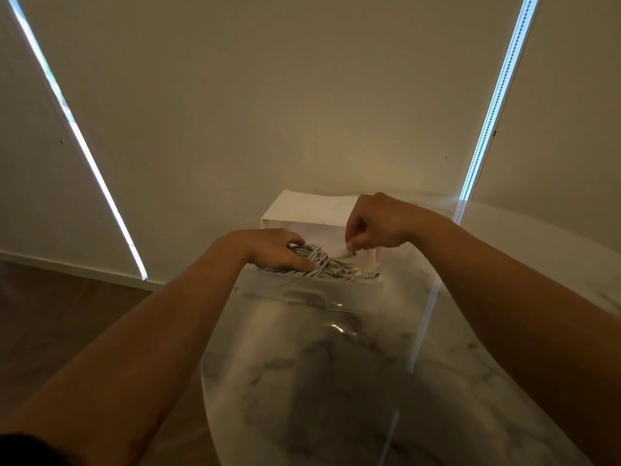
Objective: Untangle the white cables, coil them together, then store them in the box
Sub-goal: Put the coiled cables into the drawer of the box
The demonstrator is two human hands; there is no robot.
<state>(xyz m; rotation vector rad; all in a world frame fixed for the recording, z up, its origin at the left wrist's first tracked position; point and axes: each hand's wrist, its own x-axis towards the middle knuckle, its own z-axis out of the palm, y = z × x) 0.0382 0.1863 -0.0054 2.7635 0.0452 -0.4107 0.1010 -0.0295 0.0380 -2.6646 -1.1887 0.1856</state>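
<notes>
The marble table fills the lower middle of the frame; at its far edge, centre frame, stands a white box with a clear drawer standing open toward me; the white cables lie coiled in that drawer, plugs trailing right; my left hand grips the coil, thumb in front, fingers over the top; my right hand, fingers curled, pinches a loose cable end just above the drawer's right side.
</notes>
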